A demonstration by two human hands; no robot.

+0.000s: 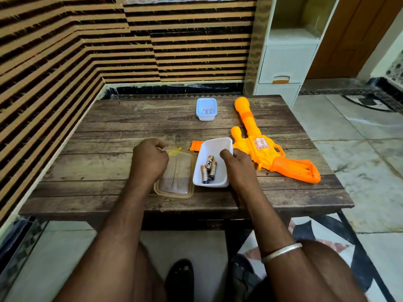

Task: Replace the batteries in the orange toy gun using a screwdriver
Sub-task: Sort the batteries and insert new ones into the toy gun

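Batteries (208, 171), three, are held in a white tub (218, 147) near the front of the table (98, 149); its right rim is gripped by the right hand (237, 165), thumb inside. Just left, a clear box (176, 186) is gripped at its far corner by the curled left hand (149, 159). Just right of the white tub, the gun (261, 147) is laid flat. A blue tub (205, 117) is set farthest.

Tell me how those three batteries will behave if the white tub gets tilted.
The batteries are smooth cylinders lying loose, so they would probably roll or slide toward the low end. The white tub looks thin and light; the right hand gripping its rim likely steadies it.
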